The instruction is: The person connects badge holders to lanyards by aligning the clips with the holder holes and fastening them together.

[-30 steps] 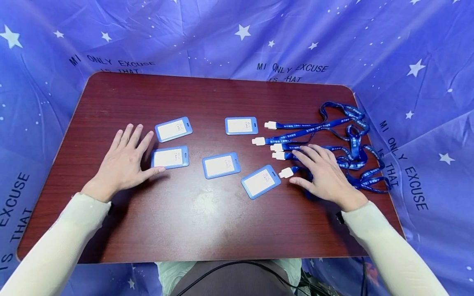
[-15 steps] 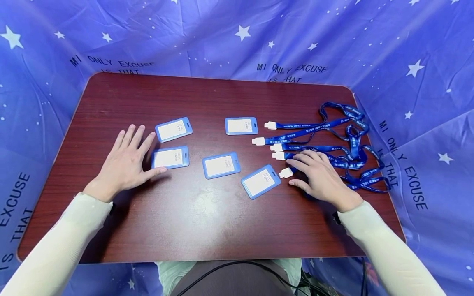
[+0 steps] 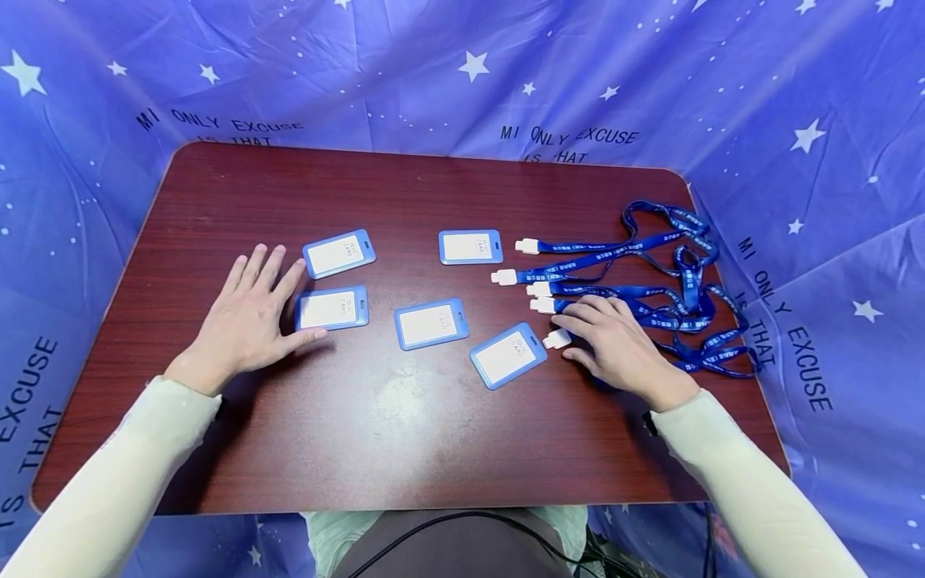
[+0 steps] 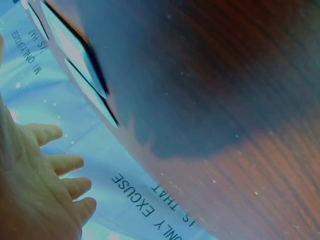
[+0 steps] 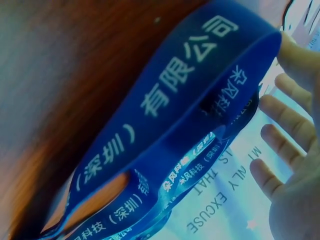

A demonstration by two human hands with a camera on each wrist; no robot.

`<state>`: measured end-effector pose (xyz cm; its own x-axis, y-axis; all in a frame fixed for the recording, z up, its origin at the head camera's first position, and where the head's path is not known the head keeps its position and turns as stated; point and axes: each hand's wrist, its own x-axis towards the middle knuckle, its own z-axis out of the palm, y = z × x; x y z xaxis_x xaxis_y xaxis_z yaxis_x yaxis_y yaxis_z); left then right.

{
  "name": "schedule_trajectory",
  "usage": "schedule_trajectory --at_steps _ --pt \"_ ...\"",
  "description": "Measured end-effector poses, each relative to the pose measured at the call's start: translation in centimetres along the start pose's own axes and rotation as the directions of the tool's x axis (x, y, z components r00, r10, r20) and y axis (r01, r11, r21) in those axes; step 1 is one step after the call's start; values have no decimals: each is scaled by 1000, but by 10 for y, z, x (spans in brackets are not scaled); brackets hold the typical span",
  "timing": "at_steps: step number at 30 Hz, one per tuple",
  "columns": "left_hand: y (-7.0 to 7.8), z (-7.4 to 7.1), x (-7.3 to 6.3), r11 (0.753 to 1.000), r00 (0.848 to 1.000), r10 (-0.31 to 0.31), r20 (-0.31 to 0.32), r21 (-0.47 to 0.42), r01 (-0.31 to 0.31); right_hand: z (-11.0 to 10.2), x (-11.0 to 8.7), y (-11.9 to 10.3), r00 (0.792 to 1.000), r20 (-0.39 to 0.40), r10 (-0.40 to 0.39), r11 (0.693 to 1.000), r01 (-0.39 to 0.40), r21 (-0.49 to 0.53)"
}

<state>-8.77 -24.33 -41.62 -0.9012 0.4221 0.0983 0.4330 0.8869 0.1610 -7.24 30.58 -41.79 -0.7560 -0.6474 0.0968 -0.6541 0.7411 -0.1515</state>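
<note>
My left hand (image 3: 246, 321) hovers with spread fingers at the left, its thumb tip overlapping the lower edge of a blue-framed ID card holder (image 3: 332, 308). Another card holder (image 3: 340, 254) lies just behind that one. At the right, my right hand (image 3: 614, 345) is over the nearest blue lanyard, thumb and forefinger on either side of its white clip (image 3: 556, 339). A loop of lanyard (image 5: 175, 75) with white lettering stands up close beside the right thumb in the right wrist view. The right fingers look loosely bent there, with nothing gripped.
Several more lanyards (image 3: 607, 255) lie tangled across the right side, white clips pointing left. Other card holders lie mid-table, one (image 3: 508, 356) close to the nearest clip. A blue star-print cloth (image 3: 405, 72) hangs behind the brown table (image 3: 303, 441).
My right hand has moved left and slightly lower over the lanyards, its thumb and forefinger closing in on the nearest clip. The left hand has barely shifted; the card holders lie as before.
</note>
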Motion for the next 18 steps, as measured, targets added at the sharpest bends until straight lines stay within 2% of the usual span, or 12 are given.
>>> schedule_trajectory --at_steps 18 --pt "1 1 0 1000 1000 7 -1 1 -7 7 3 -1 999 -22 -31 999 31 18"
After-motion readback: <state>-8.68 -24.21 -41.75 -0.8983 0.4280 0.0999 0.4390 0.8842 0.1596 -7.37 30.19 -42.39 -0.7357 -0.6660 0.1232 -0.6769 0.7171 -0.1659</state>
